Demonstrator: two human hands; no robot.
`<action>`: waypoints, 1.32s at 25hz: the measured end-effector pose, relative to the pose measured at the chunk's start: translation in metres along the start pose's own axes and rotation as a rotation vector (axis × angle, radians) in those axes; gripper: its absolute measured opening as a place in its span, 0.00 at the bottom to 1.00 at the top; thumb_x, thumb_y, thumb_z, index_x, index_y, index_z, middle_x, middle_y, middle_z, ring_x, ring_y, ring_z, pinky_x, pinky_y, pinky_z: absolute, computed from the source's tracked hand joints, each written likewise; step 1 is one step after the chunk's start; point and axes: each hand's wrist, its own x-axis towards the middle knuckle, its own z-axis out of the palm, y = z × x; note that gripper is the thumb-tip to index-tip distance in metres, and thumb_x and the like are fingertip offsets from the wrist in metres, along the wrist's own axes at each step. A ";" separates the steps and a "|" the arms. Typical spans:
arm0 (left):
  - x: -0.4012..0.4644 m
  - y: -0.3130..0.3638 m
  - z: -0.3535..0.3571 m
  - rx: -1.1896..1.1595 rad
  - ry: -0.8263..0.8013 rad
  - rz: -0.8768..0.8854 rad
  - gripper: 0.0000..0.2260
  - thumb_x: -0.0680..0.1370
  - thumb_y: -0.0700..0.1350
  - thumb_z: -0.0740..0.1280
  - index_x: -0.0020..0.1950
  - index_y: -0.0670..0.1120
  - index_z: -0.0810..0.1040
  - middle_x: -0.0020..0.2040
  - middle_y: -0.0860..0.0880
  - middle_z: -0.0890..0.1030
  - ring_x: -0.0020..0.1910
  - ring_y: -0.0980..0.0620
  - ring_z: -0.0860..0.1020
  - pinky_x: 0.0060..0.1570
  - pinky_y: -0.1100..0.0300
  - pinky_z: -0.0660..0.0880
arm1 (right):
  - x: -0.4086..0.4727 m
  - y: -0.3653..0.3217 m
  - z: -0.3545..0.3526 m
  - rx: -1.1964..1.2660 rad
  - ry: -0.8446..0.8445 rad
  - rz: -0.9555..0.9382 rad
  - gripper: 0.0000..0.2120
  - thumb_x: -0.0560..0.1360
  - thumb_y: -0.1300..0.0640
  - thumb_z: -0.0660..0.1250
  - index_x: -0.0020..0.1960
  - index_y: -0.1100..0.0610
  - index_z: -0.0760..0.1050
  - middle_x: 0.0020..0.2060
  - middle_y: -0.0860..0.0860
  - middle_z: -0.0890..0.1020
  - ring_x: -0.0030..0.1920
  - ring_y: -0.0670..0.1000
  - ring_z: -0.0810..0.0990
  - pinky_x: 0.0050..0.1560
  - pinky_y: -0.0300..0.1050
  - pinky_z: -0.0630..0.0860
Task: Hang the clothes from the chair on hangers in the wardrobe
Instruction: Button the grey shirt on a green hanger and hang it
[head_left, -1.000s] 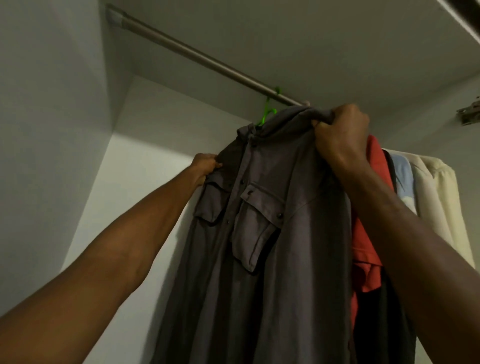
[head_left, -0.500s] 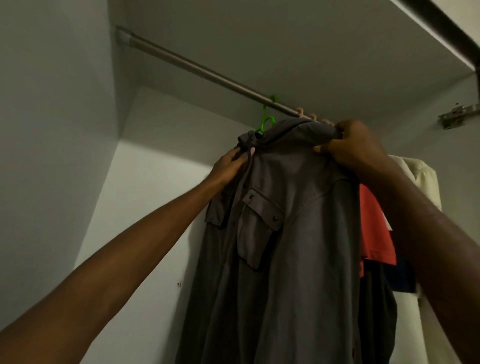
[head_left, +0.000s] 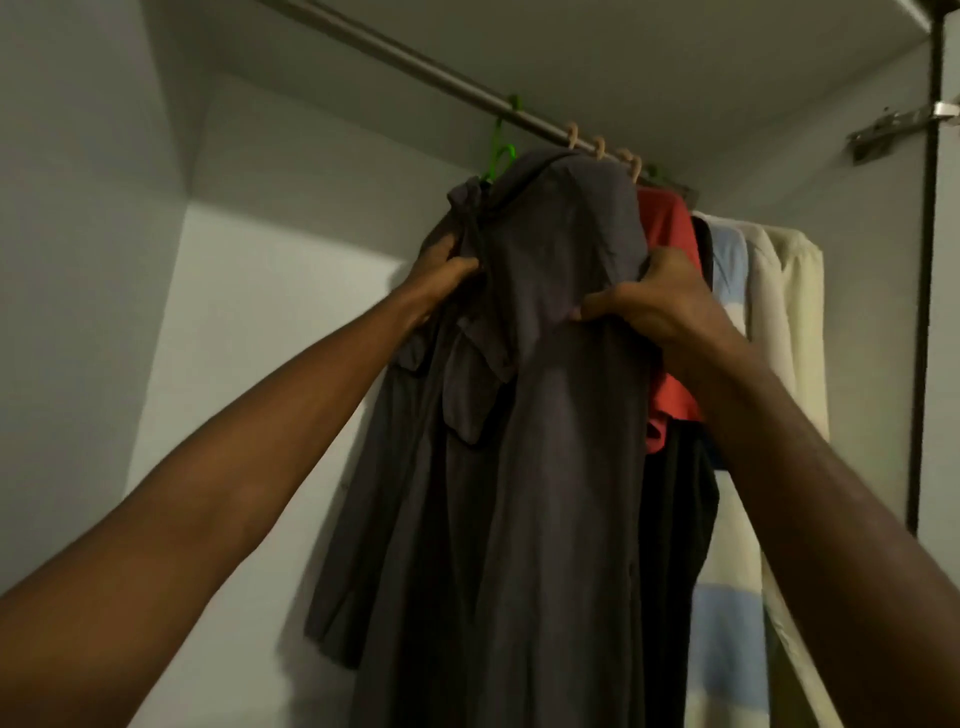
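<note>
A dark grey shirt (head_left: 545, 415) with chest pockets hangs on a green hanger (head_left: 501, 150) hooked over the metal rail (head_left: 415, 67) inside the wardrobe. My left hand (head_left: 441, 273) grips the shirt's front edge below the collar, on its left side. My right hand (head_left: 649, 296) pinches the cloth below the right shoulder, thumb across the front. Both arms reach up from the lower corners. The hanger's body is hidden under the shirt.
To the right on the rail hang a red garment (head_left: 667, 291), a dark one (head_left: 675, 509), a blue-and-white one (head_left: 727, 270) and a cream one (head_left: 789, 332) on beige hangers (head_left: 597, 148). A door hinge (head_left: 904, 130) sits at upper right. White wardrobe walls (head_left: 78, 260) stand left.
Both hands slid down the shirt from collar and shoulder height to the chest area. The view has tilted, showing more hanger hooks on the rail.
</note>
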 end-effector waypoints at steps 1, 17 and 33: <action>-0.011 -0.003 0.001 -0.014 0.001 -0.018 0.29 0.76 0.46 0.74 0.76 0.48 0.70 0.62 0.53 0.79 0.56 0.55 0.80 0.51 0.69 0.77 | -0.011 0.010 0.007 0.050 -0.027 0.027 0.27 0.57 0.58 0.84 0.54 0.58 0.80 0.47 0.56 0.85 0.47 0.56 0.85 0.50 0.60 0.84; -0.229 -0.144 0.005 0.331 -0.022 -0.196 0.45 0.67 0.73 0.73 0.79 0.61 0.61 0.77 0.55 0.67 0.71 0.55 0.70 0.72 0.52 0.69 | -0.079 0.093 0.015 -0.046 0.450 -0.024 0.20 0.76 0.68 0.53 0.66 0.64 0.72 0.59 0.60 0.79 0.58 0.58 0.77 0.57 0.39 0.69; -0.205 -0.209 -0.047 0.009 0.234 -0.748 0.18 0.69 0.45 0.81 0.54 0.39 0.84 0.47 0.43 0.85 0.38 0.49 0.82 0.37 0.61 0.78 | -0.054 0.118 -0.049 -0.185 0.386 -0.221 0.17 0.78 0.65 0.54 0.65 0.63 0.70 0.53 0.61 0.80 0.51 0.60 0.79 0.56 0.58 0.77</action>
